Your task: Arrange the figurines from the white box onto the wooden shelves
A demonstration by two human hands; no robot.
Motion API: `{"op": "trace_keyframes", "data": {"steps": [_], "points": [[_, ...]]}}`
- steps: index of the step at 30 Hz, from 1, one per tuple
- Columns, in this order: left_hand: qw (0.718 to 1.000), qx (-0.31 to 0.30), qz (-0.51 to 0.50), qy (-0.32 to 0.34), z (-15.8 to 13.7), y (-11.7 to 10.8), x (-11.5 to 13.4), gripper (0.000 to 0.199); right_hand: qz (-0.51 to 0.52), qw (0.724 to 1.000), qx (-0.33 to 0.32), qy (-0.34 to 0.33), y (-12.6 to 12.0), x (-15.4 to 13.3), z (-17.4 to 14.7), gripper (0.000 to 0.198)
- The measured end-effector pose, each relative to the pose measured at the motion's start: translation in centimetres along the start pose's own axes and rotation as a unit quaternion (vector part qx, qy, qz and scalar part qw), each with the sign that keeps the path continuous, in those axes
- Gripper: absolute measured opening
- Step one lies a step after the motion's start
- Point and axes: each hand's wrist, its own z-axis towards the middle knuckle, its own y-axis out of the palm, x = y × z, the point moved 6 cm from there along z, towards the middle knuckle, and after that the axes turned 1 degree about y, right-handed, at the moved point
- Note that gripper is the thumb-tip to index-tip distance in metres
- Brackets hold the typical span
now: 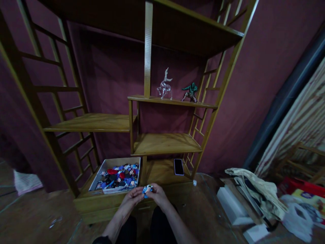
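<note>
Between my fingers is a small blue and white figurine (146,189), held in front of the shelf's lower drawers. My left hand (135,196) is closed on its left side. From the other side my right hand (157,194) pinches it too, and the fingers cover part of it. To the left of my hands, an open cardboard box (101,172) sits on the bottom shelf, filled with many small colourful pieces in blue, red, white and black. The pieces are too small to name one by one.
The wooden shelf unit (166,144) stands against a dark red wall. A clear horse-like figurine (165,88) and a green figure (191,91) stand on an upper shelf. A phone (178,167) lies low right. Cloth (259,189), white boxes and a plastic bag (297,218) are on the floor.
</note>
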Motion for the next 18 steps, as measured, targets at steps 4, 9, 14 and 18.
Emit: {"op": "trace_keyframes", "data": {"steps": [4, 9, 14, 18], "points": [[1.0, 0.019, -0.017, -0.013, -0.3, 0.1, 0.4, 0.047, -0.002, 1.0, 0.0, -0.016, -0.8, -1.6, 0.2, 0.035], [0.998, 0.043, 0.018, -0.03, -0.1, -0.7, 0.2, 0.05, -0.015, 0.998, -0.004, -0.062, -3.1, -6.4, 0.8, 0.032], [0.998, 0.037, 0.038, -0.029, 0.3, -1.0, 0.1, 0.049, -0.032, 0.992, 0.011, -0.119, -6.5, -13.2, 1.0, 0.032], [0.998, 0.03, 0.043, -0.035, 0.6, -1.5, -0.4, 0.05, -0.035, 0.987, 0.039, -0.151, -10.0, -18.9, 1.7, 0.034]]}}
